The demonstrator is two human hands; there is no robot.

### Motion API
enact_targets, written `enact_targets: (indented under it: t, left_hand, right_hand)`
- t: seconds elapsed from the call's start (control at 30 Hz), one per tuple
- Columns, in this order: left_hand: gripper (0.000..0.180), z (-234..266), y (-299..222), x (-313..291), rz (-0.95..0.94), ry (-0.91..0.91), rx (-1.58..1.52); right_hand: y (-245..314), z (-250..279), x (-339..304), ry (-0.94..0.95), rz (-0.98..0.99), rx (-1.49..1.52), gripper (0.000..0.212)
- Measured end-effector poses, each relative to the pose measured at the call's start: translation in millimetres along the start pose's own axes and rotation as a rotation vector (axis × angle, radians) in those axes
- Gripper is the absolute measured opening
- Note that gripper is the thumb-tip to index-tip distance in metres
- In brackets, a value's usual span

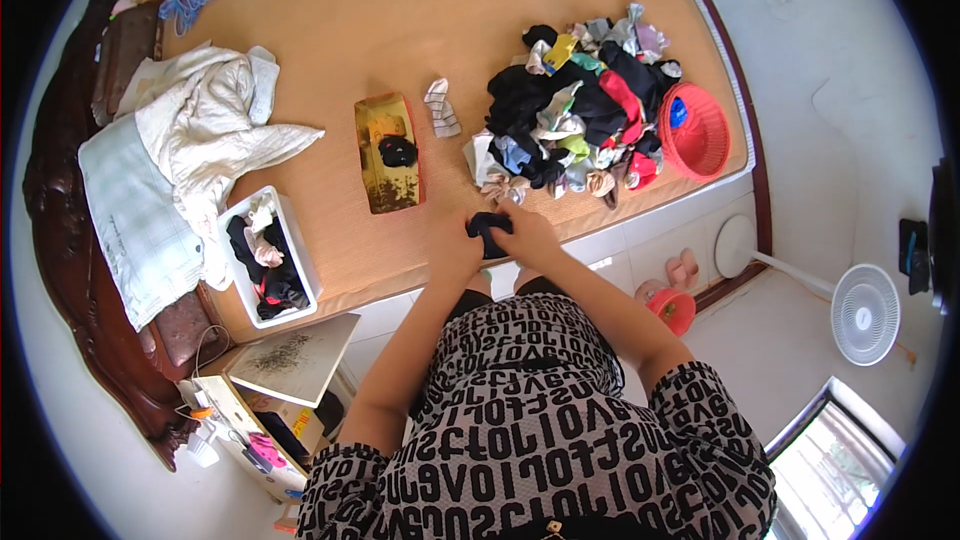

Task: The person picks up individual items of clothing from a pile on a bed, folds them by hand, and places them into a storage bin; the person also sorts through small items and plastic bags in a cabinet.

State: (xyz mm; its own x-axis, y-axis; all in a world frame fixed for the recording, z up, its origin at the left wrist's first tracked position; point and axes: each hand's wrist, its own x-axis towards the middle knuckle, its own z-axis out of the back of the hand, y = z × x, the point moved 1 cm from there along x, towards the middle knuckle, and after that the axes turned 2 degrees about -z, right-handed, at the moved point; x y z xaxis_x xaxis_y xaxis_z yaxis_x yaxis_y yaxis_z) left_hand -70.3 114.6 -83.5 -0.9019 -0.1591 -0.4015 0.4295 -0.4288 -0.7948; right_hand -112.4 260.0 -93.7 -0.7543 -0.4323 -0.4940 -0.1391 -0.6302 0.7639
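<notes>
Both hands hold a black sock point(489, 230), bunched up in front of my body just over the bed's near edge. My left hand point(457, 240) is closed on its left side, and my right hand point(532, 238) grips the right side with fingers bent. Part of the sock is hidden by the fingers. Beyond my hands lies an open yellow box point(376, 172) with a red rim, a balled black sock point(397, 150) inside. A white striped sock point(440, 108) rests flat beside the box. To the right spreads a large mixed pile of socks and small clothes point(590, 105).
A red plastic basket point(712, 140) stands right of the pile. Toward the left are a white bin point(312, 275) of clothes, a crumpled cream quilt point(215, 100) and a pillow point(140, 210). A cabinet point(300, 355) and a white fan point(865, 315) stand near the bed.
</notes>
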Motion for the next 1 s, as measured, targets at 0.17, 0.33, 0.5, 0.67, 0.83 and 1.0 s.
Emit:
enact_targets:
  t: [0.17, 0.33, 0.5, 0.67, 0.83, 1.0]
  left_hand:
    - [0.018, 5, 57, 10, 0.137, -0.257, -0.176]
    - [0.028, 27, 61, 23, 0.279, -0.072, -0.723]
    - [0.043, 31, 83, 27, 0.294, -0.06, -0.591]
    - [0.053, 25, 105, 36, 0.321, 0.081, -0.741]
    - [0.054, 39, 164, 78, 0.137, -0.223, -0.528]
    - [0.042, 35, 155, 105, -0.035, -0.617, 0.408]
  right_hand:
    - [15, -54, 34, -0.328, 0.09, -0.308, 0.023]
    - [13, -64, 57, -0.556, 0.165, -0.161, 0.028]
    - [10, -82, 58, -0.205, -0.342, 0.598, 0.027]
    - [-5, -96, 58, -0.265, -0.27, 0.273, 0.031]
    - [1, -101, 57, -0.059, -0.408, 0.372, 0.033]
    - [-75, -113, 52, -0.075, -0.429, 0.564, 0.031]
